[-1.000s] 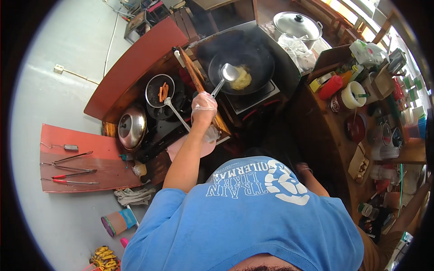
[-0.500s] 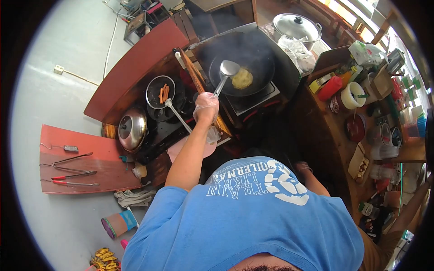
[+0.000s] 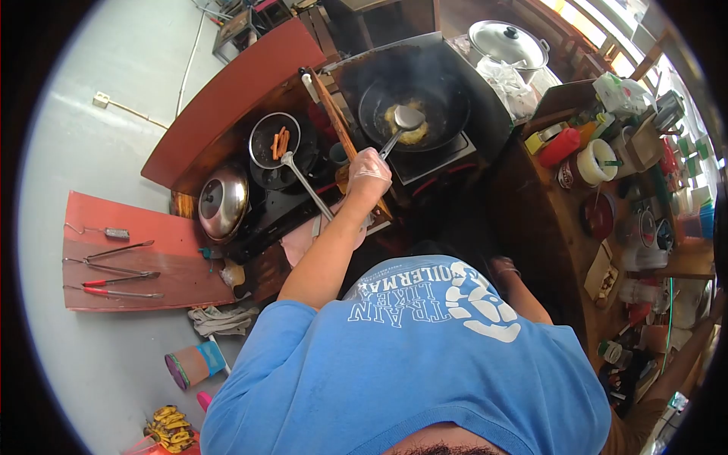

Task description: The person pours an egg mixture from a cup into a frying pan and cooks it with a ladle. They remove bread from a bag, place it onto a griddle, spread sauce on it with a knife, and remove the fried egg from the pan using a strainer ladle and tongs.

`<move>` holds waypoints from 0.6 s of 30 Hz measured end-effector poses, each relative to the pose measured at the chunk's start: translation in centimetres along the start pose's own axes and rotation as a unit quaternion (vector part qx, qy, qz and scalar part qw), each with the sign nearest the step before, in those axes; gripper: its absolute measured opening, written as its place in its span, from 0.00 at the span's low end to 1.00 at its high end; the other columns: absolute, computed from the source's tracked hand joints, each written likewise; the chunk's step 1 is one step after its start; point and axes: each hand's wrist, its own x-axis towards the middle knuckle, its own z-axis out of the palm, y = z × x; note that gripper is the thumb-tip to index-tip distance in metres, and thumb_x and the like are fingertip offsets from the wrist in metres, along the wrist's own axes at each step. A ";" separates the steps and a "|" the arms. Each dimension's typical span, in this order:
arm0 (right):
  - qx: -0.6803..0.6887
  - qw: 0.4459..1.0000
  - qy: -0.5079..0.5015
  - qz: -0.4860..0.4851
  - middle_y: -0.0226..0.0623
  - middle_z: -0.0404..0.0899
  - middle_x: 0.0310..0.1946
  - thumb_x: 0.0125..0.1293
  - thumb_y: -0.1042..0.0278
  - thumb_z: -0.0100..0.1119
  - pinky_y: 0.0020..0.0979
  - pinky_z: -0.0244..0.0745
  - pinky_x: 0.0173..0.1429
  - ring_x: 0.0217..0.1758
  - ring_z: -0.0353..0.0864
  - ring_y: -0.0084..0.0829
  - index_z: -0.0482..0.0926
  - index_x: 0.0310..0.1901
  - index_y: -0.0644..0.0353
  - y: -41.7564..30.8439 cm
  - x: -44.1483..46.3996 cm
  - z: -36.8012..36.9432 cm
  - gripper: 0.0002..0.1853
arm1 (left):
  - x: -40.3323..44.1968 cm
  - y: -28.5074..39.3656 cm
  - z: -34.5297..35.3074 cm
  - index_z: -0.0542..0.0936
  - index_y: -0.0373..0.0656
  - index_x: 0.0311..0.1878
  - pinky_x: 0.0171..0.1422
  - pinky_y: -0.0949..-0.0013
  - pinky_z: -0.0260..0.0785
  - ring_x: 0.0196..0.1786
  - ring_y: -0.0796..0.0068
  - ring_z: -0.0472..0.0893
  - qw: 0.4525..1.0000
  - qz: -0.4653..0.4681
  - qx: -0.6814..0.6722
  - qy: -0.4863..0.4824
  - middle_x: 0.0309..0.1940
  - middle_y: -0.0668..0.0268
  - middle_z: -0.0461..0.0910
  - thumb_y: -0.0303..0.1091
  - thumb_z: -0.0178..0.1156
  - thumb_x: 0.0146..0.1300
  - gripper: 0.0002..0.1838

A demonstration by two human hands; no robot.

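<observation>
My left hand (image 3: pixel 369 173), in a clear plastic glove, is closed round the handle of a metal ladle (image 3: pixel 409 117). The ladle's head rests over yellow food (image 3: pixel 415 137) in a dark wok (image 3: pixel 447 114), with faint smoke above. Left of the hand, a strainer (image 3: pixel 262 155) holds orange-brown sticks (image 3: pixel 280 142) over a second dark pan; its long handle runs down towards my left forearm. My right hand (image 3: pixel 502 265) hangs low beside the shirt, near the wooden counter; its fingers are too dark and small to make out.
A domed lid (image 3: pixel 223 205) stands at the left, near a red board (image 3: pixel 114 265) with tongs. Behind the wok is a lidded pot (image 3: pixel 504 44). The right counter (image 3: pixel 557 235) bears a red bottle (image 3: pixel 559 148), tubs and bowls. Another person's arm (image 3: pixel 686 353) shows at the lower right.
My left hand has moved right and slightly down, and the ladle's head has shifted from beside the yellow food to on top of it. The whole view has shifted slightly.
</observation>
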 end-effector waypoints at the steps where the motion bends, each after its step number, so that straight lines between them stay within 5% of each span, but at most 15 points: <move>1: 0.084 0.995 -0.008 0.047 0.46 0.80 0.58 0.63 0.64 0.60 0.44 0.75 0.65 0.64 0.79 0.45 0.84 0.51 0.58 -0.4 -0.2 -0.1 0.16 | 0.0 0.7 -0.7 0.86 0.39 0.38 0.52 0.63 0.78 0.50 0.58 0.84 0.996 -0.083 -0.013 -0.022 0.42 0.61 0.85 0.34 0.62 0.58 0.10; 3: 0.044 0.999 0.013 0.010 0.46 0.81 0.56 0.64 0.64 0.60 0.44 0.75 0.65 0.62 0.80 0.45 0.84 0.50 0.58 0.5 1.0 1.2 0.15 | 0.7 -1.8 2.4 0.88 0.41 0.37 0.54 0.62 0.78 0.49 0.60 0.84 0.993 0.044 0.099 -0.049 0.39 0.62 0.84 0.34 0.62 0.59 0.09; 6: -0.065 0.995 0.029 -0.064 0.48 0.82 0.54 0.64 0.65 0.59 0.44 0.76 0.64 0.60 0.81 0.45 0.84 0.50 0.58 1.1 1.3 1.5 0.14 | 0.6 -1.3 2.2 0.88 0.41 0.37 0.57 0.62 0.78 0.50 0.61 0.83 0.987 0.046 0.139 -0.072 0.37 0.63 0.84 0.34 0.65 0.57 0.09; 8: -0.135 0.985 0.024 -0.101 0.48 0.82 0.54 0.64 0.66 0.59 0.44 0.76 0.63 0.60 0.82 0.45 0.84 0.50 0.58 1.4 1.4 1.5 0.14 | -0.3 -0.5 0.1 0.83 0.37 0.37 0.46 0.58 0.82 0.44 0.51 0.87 0.993 0.058 0.100 0.002 0.35 0.51 0.84 0.30 0.56 0.65 0.08; 10: -0.211 0.969 0.010 -0.126 0.50 0.81 0.55 0.65 0.66 0.59 0.44 0.77 0.61 0.60 0.81 0.43 0.84 0.50 0.57 1.5 2.0 1.6 0.14 | -0.8 0.9 -2.7 0.83 0.37 0.37 0.45 0.58 0.82 0.44 0.52 0.87 0.996 0.005 0.093 0.002 0.36 0.51 0.85 0.31 0.55 0.66 0.09; 18: 0.007 1.000 0.010 0.001 0.48 0.82 0.54 0.66 0.65 0.58 0.42 0.79 0.58 0.58 0.82 0.42 0.83 0.50 0.58 0.3 -0.2 0.0 0.14 | -0.6 0.1 -5.4 0.85 0.38 0.39 0.48 0.57 0.81 0.44 0.54 0.87 0.991 -0.070 0.108 -0.022 0.38 0.52 0.86 0.33 0.51 0.69 0.13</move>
